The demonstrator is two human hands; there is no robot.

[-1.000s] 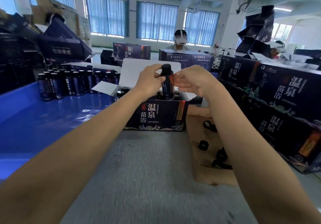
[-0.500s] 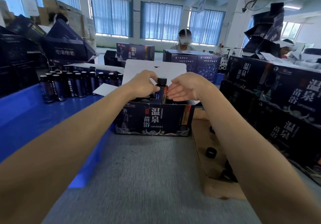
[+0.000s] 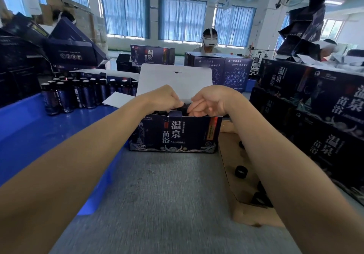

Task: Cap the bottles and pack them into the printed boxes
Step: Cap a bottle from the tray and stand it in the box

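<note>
An open printed box [image 3: 175, 135] stands in front of me on the grey mat, its white lid flap [image 3: 175, 82] raised behind. My left hand [image 3: 165, 100] reaches into the box mouth with curled fingers and holds the top of a dark bottle [image 3: 184, 108]. That bottle sits low in the box and is mostly hidden and blurred. My right hand [image 3: 208, 104] is beside it, with fairly straight fingers touching the bottle at the box rim. Several more dark bottles [image 3: 78, 94] stand in rows on the blue surface to the left.
A shallow cardboard tray [image 3: 228, 155] to the right of the box holds loose black caps [image 3: 240, 172]. Stacked printed boxes [image 3: 325, 116] wall off the right side, and more boxes pile up at the left. A person [image 3: 209, 39] sits across the table.
The bottle held up between both hands has gone down into the box until only its top shows. Both hands dropped with it to the box rim.
</note>
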